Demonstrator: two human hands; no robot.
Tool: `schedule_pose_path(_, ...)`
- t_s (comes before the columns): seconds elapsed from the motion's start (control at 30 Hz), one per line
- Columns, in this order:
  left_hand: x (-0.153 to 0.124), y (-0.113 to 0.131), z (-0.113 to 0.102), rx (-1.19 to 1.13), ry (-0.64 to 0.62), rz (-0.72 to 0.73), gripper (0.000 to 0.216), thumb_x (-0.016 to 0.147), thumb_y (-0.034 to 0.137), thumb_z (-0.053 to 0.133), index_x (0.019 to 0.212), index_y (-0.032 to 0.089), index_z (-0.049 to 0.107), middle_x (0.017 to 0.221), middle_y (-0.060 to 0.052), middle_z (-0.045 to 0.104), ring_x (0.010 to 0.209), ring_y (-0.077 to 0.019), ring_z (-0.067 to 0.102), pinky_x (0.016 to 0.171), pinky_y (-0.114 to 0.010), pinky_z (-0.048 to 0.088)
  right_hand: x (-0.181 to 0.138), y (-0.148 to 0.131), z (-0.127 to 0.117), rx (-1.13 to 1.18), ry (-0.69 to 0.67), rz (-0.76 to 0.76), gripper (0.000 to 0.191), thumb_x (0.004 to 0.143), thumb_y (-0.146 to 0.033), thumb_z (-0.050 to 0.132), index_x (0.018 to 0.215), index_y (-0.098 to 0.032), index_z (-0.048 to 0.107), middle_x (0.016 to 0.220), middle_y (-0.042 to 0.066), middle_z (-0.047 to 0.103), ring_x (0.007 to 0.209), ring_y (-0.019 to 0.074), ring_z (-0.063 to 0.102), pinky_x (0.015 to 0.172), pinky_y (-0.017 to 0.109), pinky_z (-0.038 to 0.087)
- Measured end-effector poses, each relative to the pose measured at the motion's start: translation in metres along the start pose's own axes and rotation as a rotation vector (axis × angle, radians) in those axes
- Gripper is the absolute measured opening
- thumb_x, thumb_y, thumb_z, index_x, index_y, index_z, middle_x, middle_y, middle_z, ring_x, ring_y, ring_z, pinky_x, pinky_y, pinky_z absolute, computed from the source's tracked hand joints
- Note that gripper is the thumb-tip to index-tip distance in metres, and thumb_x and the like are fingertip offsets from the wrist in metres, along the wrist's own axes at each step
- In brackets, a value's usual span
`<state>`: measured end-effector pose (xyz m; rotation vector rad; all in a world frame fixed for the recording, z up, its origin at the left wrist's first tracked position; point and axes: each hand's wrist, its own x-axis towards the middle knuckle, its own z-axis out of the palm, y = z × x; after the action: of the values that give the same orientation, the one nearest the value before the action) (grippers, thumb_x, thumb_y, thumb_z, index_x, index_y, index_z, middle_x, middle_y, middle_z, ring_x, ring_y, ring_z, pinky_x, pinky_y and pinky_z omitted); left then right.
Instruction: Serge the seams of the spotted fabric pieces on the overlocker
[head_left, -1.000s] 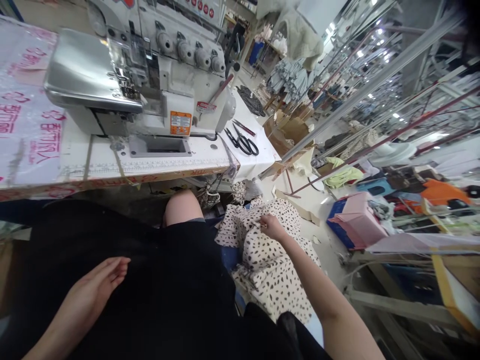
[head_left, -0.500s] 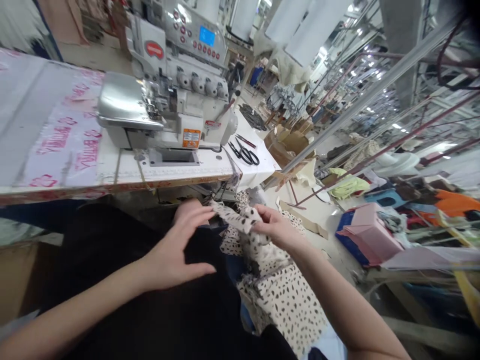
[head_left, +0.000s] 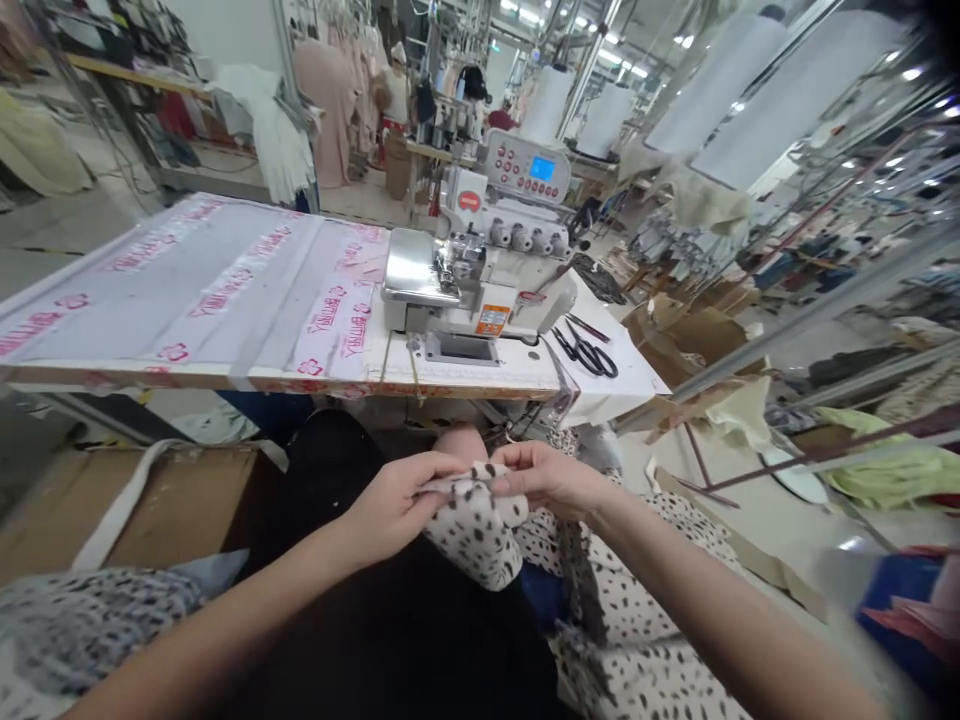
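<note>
Left hand (head_left: 394, 505) and right hand (head_left: 547, 478) pinching spotted fabric (head_left: 472, 530), cardboard box (head_left: 127, 510) with white strap (head_left: 116, 505), blue crate (head_left: 896, 590) holding something pink (head_left: 911, 620)

A sewing machine (head_left: 472, 280) sits on the surface (head_left: 187, 290), with scissors (head_left: 586, 352) just to its right. Cloth (head_left: 472, 525) is in front of the surface, and a box (head_left: 127, 500) is to the left.
</note>
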<state>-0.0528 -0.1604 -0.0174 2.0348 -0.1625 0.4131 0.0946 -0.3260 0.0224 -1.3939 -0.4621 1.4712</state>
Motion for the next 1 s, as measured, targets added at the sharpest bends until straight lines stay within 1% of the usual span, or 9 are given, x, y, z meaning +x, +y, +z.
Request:
schedule_pose_path(0.07,-0.002,-0.003,0.000,0.007,0.024,-0.015,0.024,0.083,0.014,0.044,0.103,0.020,0.056,0.096,-0.003,0.064,0.085,-0.0124,0.060,0.077,-0.021,0.046,0.003,-0.005,-0.002,0.041,-0.012,0.018,0.030,0.061,-0.024,0.079,0.068,-0.013,0.053,0.045,-0.011,0.041,0.032,-0.0023,0.021,0.032,0.013,0.011)
schedule_pose_path(0.13,-0.002,-0.006,0.000,0.045,0.073,-0.023,0.018,0.085,0.017,0.043,0.097,0.019,0.057,0.087,-0.001,0.063,0.076,-0.0110,0.059,0.070,-0.020,0.045,0.005,-0.009,-0.005,0.058,0.013,-0.002,0.032,0.059,-0.023,0.080,0.068,-0.015,0.051,0.041,-0.011,0.042,0.029,-0.0018,0.025,0.029,0.010,0.013)
schedule_pose_path(0.27,0.000,-0.014,0.000,0.104,0.159,0.022,0.018,0.085,0.015,0.039,0.090,0.018,0.056,0.079,-0.001,0.061,0.070,-0.0109,0.057,0.067,-0.021,0.045,0.009,-0.014,-0.008,0.076,0.092,-0.020,0.037,0.055,-0.019,0.082,0.075,-0.015,0.051,0.050,-0.003,0.060,0.042,0.0078,0.057,0.038,0.012,0.044)
schedule_pose_path(0.37,0.003,-0.018,0.000,0.099,0.201,0.080,0.019,0.084,0.013,0.041,0.091,0.018,0.058,0.082,-0.003,0.061,0.076,-0.0122,0.057,0.072,-0.024,0.045,0.012,-0.015,-0.011,0.106,0.111,-0.026,0.036,0.057,-0.022,0.082,0.078,-0.014,0.055,0.059,0.001,0.065,0.055,0.0120,0.065,0.054,0.020,0.056)
schedule_pose_path(0.53,0.004,-0.010,-0.002,0.005,0.302,0.086,0.015,0.083,0.014,0.048,0.084,0.018,0.063,0.091,-0.006,0.060,0.088,-0.0161,0.055,0.079,-0.030,0.045,0.019,-0.015,-0.014,0.115,0.261,-0.167,0.030,0.061,-0.030,0.080,0.072,-0.014,0.056,0.057,-0.003,0.059,0.052,0.0098,0.061,0.057,0.024,0.057)
schedule_pose_path(0.63,0.002,0.005,-0.002,-0.191,0.126,0.047,0.015,0.086,0.018,0.047,0.085,0.017,0.062,0.078,-0.005,0.061,0.074,-0.0136,0.057,0.069,-0.026,0.046,0.025,-0.009,-0.005,0.030,0.424,-0.399,0.030,0.063,-0.036,0.077,0.075,-0.017,0.058,0.063,-0.004,0.059,0.054,0.0099,0.061,0.058,0.025,0.055)
schedule_pose_path(0.7,0.002,0.014,-0.002,-0.238,0.039,0.063,0.015,0.086,0.019,0.047,0.084,0.016,0.062,0.076,-0.004,0.060,0.071,-0.0128,0.056,0.067,-0.025,0.045,0.028,-0.001,0.008,-0.085,0.426,-0.501,0.027,0.068,-0.040,0.072,0.079,-0.019,0.060,0.070,-0.002,0.062,0.060,0.0123,0.062,0.060,0.027,0.054)
schedule_pose_path(0.87,0.006,0.012,0.000,-0.180,0.240,-0.091,0.012,0.084,0.021,0.052,0.083,0.017,0.063,0.080,-0.003,0.056,0.075,-0.0122,0.054,0.069,-0.023,0.043,0.030,0.021,0.039,-0.460,0.412,-0.686,0.015,0.082,-0.032,0.057,0.089,-0.021,0.065,0.085,0.003,0.064,0.084,0.0185,0.059,0.077,0.032,0.047)
schedule_pose_path(1.0,0.006,0.002,0.002,-0.192,0.312,-0.213,0.007,0.081,0.023,0.057,0.078,0.016,0.058,0.072,0.000,0.052,0.066,-0.0095,0.048,0.061,-0.021,0.039,0.029,0.029,0.042,-0.500,0.412,-0.701,0.019,0.085,-0.026,0.052,0.098,-0.022,0.065,0.093,0.004,0.067,0.087,0.0194,0.061,0.079,0.031,0.047)
